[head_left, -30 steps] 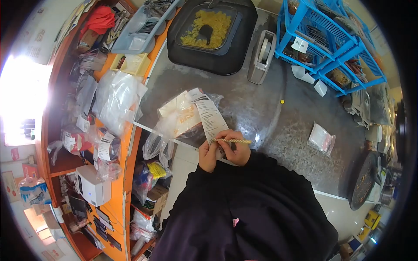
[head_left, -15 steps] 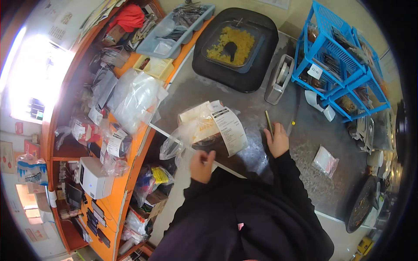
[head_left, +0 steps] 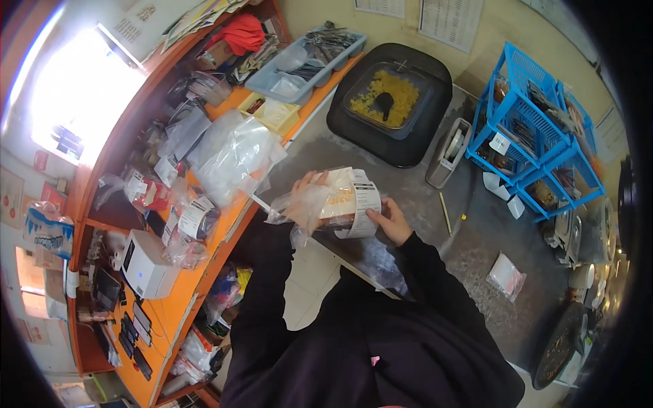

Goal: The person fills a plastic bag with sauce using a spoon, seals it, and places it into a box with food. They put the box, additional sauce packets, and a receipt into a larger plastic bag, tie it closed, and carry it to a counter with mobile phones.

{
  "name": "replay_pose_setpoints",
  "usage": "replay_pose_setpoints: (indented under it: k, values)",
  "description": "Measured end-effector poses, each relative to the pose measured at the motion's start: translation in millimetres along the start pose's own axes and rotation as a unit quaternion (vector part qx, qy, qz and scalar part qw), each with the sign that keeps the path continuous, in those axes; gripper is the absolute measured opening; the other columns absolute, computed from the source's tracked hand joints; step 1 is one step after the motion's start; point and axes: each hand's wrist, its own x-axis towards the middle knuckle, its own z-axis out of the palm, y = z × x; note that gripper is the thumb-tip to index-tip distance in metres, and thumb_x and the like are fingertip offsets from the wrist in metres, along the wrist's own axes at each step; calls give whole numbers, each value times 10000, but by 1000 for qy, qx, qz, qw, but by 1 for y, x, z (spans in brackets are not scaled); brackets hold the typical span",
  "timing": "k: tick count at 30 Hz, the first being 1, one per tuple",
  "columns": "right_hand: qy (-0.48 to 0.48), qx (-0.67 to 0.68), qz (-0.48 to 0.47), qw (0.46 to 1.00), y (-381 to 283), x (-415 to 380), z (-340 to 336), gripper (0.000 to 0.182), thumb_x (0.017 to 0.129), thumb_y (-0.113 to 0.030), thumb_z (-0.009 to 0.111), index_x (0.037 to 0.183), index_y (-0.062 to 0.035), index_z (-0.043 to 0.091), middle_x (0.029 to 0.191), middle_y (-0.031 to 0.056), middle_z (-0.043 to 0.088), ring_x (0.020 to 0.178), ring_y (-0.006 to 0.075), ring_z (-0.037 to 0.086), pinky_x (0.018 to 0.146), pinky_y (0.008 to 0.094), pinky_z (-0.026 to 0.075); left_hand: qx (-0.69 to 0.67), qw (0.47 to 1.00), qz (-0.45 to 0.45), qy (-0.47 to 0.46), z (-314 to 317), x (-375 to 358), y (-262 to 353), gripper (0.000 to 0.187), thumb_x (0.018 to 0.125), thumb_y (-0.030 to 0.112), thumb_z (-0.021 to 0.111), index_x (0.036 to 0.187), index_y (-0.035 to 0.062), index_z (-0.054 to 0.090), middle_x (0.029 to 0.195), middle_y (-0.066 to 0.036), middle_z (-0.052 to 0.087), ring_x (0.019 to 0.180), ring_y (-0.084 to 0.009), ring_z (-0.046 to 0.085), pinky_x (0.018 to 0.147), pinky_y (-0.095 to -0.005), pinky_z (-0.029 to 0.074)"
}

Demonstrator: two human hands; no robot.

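A food package [head_left: 337, 201] in a clear plastic bag [head_left: 299, 208] is between my hands above the near left edge of the metal counter. Over its right side curves a long printed receipt [head_left: 366, 204]. My left hand [head_left: 309, 181] is closed around the package's far left side, its fingers partly covered by the plastic. On the right, my right hand [head_left: 391, 222] pinches the receipt's edge against the package, thumb on the front and the other fingers partly hidden. A thin yellow-green stick [head_left: 445, 213] lies on the counter to the right of that hand.
A black tray [head_left: 435, 88] holds a container of yellow food with a black scoop. Beside it are a metal tape dispenser [head_left: 449, 153] and blue baskets [head_left: 537, 129]. A small plastic packet [head_left: 506, 275] lies to the right. Plastic bags [head_left: 235, 149] and a white printer [head_left: 148, 265] occupy the orange shelf.
Both hands have come to the package, my left reaching up and forward, my right moving left off the counter beside the stick. The package is now held, and the camera view has shifted.
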Motion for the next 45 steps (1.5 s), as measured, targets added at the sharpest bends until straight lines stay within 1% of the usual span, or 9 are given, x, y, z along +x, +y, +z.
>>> replay_pose_setpoints:
  k: [4,7,10,13,19,23,28,34,45]
  values:
    - [20,-45,111,993,-6,-6,0,205,808,-163,674,874,-19,544,824,30,593,746,88,538,647,241,433,125,984,104,-72,2,8,-5,744,626,505,674,1245,129,498,1319,-111,434,1335,-305,184,1098,-484,58]
    - [25,-11,-12,1000,14,-4,0,174,821,-201,662,789,-63,561,713,-37,541,629,43,469,557,184,355,38,993,107,-20,-1,4,-7,596,725,469,610,1224,158,514,1257,-97,502,1335,-253,210,1093,-500,5]
    - [-9,-77,102,992,19,-6,-24,167,796,-164,675,786,-54,550,699,-3,559,624,70,489,567,223,389,89,991,103,3,29,7,-30,454,802,411,574,1170,146,545,1213,-85,534,1283,-252,315,1090,-458,116]
    - [-11,-55,108,993,20,-9,-38,152,815,-160,655,864,-60,552,762,-13,563,666,76,501,613,217,400,-284,950,-74,104,-1,3,-6,343,843,346,568,1084,102,582,1115,-87,580,1164,-265,446,1027,-399,267]
    - [127,-59,-22,990,-15,-7,-21,292,807,-138,644,1029,-28,490,886,77,569,766,130,537,649,248,428,-289,950,-71,91,7,18,-29,304,871,282,560,1046,36,600,995,-88,615,942,-184,555,831,-298,421]
    - [212,-338,-314,861,-44,0,-1,263,774,-136,648,998,-57,536,995,114,543,950,248,520,838,354,394,-372,912,-157,69,10,27,-35,363,863,333,569,1010,3,606,925,-136,638,850,-216,602,760,-316,453]
    - [69,-535,-401,740,-57,1,41,245,680,-184,694,880,-89,589,1054,56,534,1107,292,447,994,585,210,-365,912,-188,0,4,31,-36,306,895,271,534,1046,15,609,937,-74,640,892,-140,571,793,-276,442]
    - [-32,-605,-442,661,-29,20,51,198,639,-190,646,773,-73,559,880,54,520,1110,282,442,923,767,108,-413,895,-163,36,6,15,-28,295,879,228,568,1089,20,588,1003,-72,629,927,-140,572,818,-280,443]
    - [-21,-587,-497,638,-18,25,47,121,663,-141,596,750,-80,536,864,48,506,1039,241,494,927,759,143,-391,910,-126,62,20,14,-38,298,863,257,594,1017,3,622,928,-85,652,836,-139,594,754,-278,461]
